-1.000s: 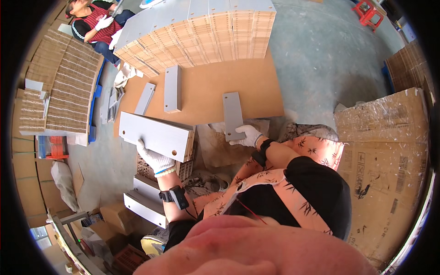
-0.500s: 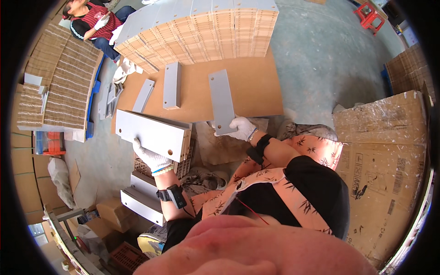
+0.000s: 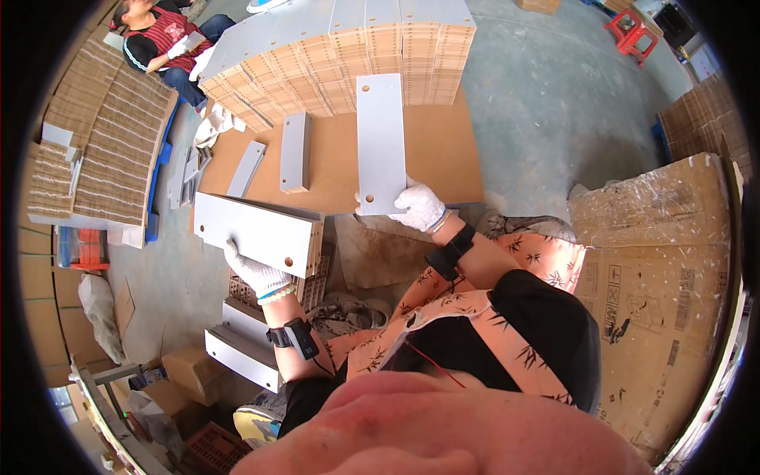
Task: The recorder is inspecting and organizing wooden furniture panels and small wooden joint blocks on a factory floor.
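Note:
My right hand (image 3: 422,207), in a white knit glove, grips the near end of a flat grey board (image 3: 381,142) with a round hole at each end. The board is raised over a brown sheet, its far end overlapping the view of the big stack. My left hand (image 3: 260,269), gloved alike, is at the near edge of a whitish board (image 3: 253,235) on top of a small pile. One digit lies on its face; the other fingers are mostly hidden. That pile rests on a brown plastic crate (image 3: 313,289).
A long row of stacked grey-faced boards (image 3: 336,59) stands on the brown sheet (image 3: 443,150). Loose board pieces (image 3: 295,150) lie before it. More boards (image 3: 241,348) are low at left. A large carton (image 3: 657,301) stands at right. Another person (image 3: 162,47) sits at far left.
My right hand has raised and straightened the grey board, which now looks larger and farther forward. My left hand stays on the pile. The other person's hand now shows a small grey piece.

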A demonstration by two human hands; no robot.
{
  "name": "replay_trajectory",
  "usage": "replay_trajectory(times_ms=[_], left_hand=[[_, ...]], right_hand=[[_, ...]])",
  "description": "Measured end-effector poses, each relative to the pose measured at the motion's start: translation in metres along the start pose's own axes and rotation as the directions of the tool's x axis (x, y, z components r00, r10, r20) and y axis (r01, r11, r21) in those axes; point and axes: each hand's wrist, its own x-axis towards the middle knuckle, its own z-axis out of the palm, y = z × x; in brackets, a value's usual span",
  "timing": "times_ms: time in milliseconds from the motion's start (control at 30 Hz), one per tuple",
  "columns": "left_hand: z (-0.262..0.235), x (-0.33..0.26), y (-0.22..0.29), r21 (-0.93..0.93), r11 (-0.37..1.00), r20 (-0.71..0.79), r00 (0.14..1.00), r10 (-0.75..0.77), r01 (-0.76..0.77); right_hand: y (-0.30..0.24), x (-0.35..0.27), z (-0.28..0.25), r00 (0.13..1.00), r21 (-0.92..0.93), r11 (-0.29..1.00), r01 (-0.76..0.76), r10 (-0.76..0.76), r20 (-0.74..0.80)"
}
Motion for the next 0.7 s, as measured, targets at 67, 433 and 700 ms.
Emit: replay_trajectory(times_ms=[67, 433, 700], left_hand=[[-0.004, 0.001, 0.000, 0.001, 1.000, 0.005, 1.000, 0.006, -0.006], [-0.003, 0.002, 0.001, -0.004, 1.000, 0.004, 1.000, 0.018, -0.018], [-0.006, 0.004, -0.002, -0.005, 0.999, 0.020, 0.999, 0.034, -0.034]], right_hand=[[-0.002, 0.000, 0.016, 0.999, 0.017, 0.999, 0.032, -0.031, -0.036], [-0.024, 0.002, 0.030, 0.983, -0.046, 0.982, 0.183, -0.182, 0.025], [-0.035, 0.005, 0.055, 0.981, -0.098, 0.978, 0.185, -0.179, 0.069]])
